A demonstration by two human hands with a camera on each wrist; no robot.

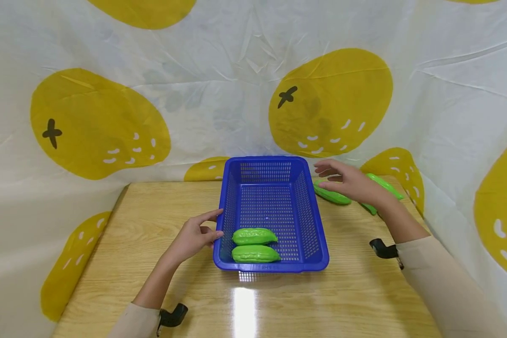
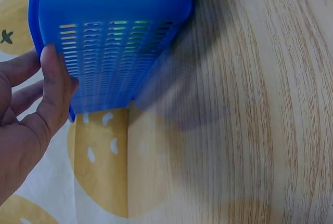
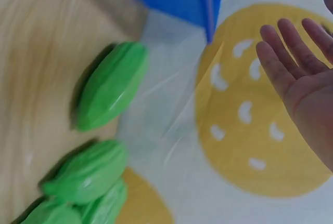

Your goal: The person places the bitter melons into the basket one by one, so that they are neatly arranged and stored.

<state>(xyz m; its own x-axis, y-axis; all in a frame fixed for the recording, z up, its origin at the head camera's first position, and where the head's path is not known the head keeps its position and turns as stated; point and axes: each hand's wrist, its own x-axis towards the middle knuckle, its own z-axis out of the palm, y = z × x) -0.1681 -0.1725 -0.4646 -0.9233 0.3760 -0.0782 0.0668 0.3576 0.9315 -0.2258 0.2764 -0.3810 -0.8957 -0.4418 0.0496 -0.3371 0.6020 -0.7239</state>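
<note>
A blue perforated basket [image 1: 272, 266] stands on the table with two green, pointed, bitter-melon-like pieces lying side by side at its near end, a farther one [image 1: 254, 235] and a nearer one [image 1: 255, 254]. At its left side my left hand [image 1: 196, 237] pinches the rim between thumb and fingers; the left wrist view shows fingertips [image 2: 50, 60] against the outer wall. My right hand [image 1: 350, 180] hovers right of the basket with fingers spread, holding nothing. Beneath it lies another green bitter melon [image 1: 334, 195]. In the right wrist view the palm [image 3: 312, 96] is bare.
More green bitter melons [image 1: 384, 185] lie at the table's far right, partly behind the right hand and wrist; the right wrist view shows them bunched together [image 3: 99, 169]. A white cloth with yellow fruit prints [image 1: 219, 112] hangs behind the wooden table [image 1: 160, 202].
</note>
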